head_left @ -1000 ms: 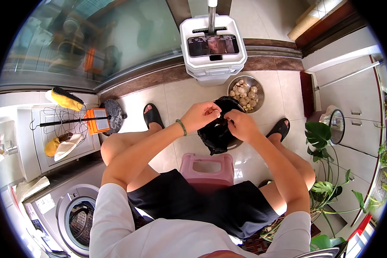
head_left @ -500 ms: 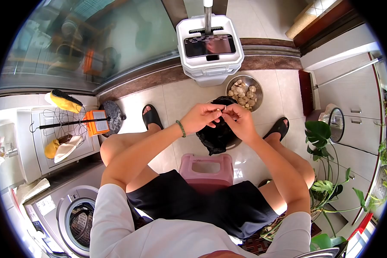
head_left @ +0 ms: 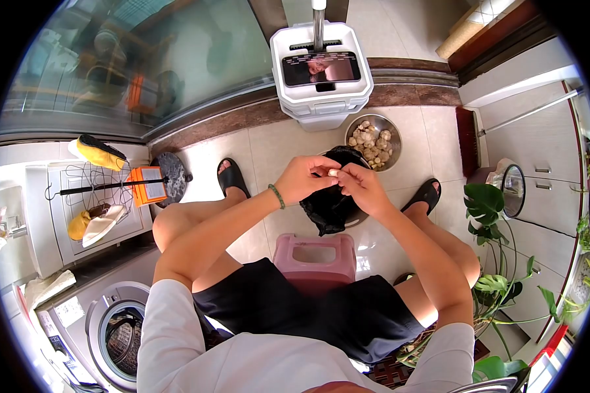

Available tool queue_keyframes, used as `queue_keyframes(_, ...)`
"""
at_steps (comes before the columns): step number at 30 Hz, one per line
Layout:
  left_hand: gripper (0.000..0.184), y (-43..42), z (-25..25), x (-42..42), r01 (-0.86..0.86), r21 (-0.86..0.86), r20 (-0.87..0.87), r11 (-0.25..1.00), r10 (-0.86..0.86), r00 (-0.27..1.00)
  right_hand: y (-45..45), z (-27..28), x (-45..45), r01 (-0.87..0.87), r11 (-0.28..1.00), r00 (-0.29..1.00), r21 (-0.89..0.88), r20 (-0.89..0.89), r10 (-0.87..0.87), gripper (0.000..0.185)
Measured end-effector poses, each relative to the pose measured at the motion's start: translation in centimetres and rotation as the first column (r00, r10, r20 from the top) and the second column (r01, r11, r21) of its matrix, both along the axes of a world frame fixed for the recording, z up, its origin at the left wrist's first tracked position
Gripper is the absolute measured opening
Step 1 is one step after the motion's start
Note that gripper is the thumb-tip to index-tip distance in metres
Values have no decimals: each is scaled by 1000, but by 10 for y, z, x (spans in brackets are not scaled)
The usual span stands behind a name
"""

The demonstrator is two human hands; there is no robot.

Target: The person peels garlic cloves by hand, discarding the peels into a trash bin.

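Observation:
A small pale garlic clove is pinched between my two hands, above a bin lined with a black plastic bag. My left hand closes thumb and fingers on the clove's left side; a green beaded bracelet circles that wrist. From the other side, my right hand grips it with bent fingers. Just beyond the bag, a steel bowl on the floor holds garlic bulbs and cloves.
A pink plastic stool stands between my knees. Ahead is a white mop bucket with a phone lying on top. Plants and cabinets line the right; a washing machine and a wire rack stand left.
My fingers have shifted around the clove, and more of its pale surface now shows between them. The picture on the phone has changed. The bowl and bag stay put.

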State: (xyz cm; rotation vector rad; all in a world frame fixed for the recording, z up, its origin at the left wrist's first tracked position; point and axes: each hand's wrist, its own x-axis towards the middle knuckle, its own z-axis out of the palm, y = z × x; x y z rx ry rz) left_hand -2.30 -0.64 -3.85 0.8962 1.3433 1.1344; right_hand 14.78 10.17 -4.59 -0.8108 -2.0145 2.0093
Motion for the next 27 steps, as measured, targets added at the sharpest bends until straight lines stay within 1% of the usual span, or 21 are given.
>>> queue_keyframes(1,29,0,0,0,11,2,36,1000,-11,999,0,1,0,22,998,1000,-56,22,-21,20)
queue_keyframes(2,29,1,0,0,12,2,36,1000,-12,999,0,2,0,22,998,1000,-57,22,-21,20)
queue_keyframes(4,28,2,1,1,3,-25,11,1000,-3,1000,0,2,-1,39,993,999,-114,12,-38,21)
queue_keyframes(8,25,2,2,3,-22,-10,-2,1000,22,1000,0,-1,0,49,993,998,-103,31,-46,19)
queue_keyframes(10,25,3,4,4,11,-18,-116,1000,-13,993,2,-6,1,-20,987,999,158,41,13,16)
queue_keyframes(11,25,2,3,5,10,-18,-116,1000,-12,993,2,-6,3,-20,987,999,158,41,14,16)
queue_keyframes(13,25,0,4,8,51,18,-243,999,-45,969,3,14,2,-55,973,993,223,115,30,14)
queue_keyframes(14,25,0,4,9,51,18,-243,999,-45,969,3,15,2,-55,973,993,223,115,30,14)
queue_keyframes(16,26,0,9,11,82,80,-378,993,-46,925,2,15,2,-60,959,994,278,109,31,13)
queue_keyframes(17,26,0,9,12,82,80,-378,993,-46,925,2,14,2,-60,959,994,278,109,31,13)
queue_keyframes(19,28,0,9,13,155,215,-589,964,1,808,2,13,3,-59,956,995,288,97,32,12)
queue_keyframes(20,28,0,10,13,156,216,-588,964,1,809,2,9,3,-58,956,995,288,97,31,12)
queue_keyframes(22,23,0,12,15,193,279,-646,941,35,762,2,4,2,-14,986,994,166,107,-4,12)
queue_keyframes(23,23,1,14,17,193,279,-646,941,35,762,2,3,2,-14,986,994,167,107,-5,12)
queue_keyframes(25,20,1,17,18,179,235,-650,956,18,759,3,8,2,2,1000,982,24,186,-7,14)
queue_keyframes(26,20,1,14,18,179,235,-650,956,18,759,3,5,2,3,1000,982,23,186,-7,14)
queue_keyframes(27,23,2,12,17,195,241,-669,951,17,743,3,2,2,13,997,985,82,172,-27,14)
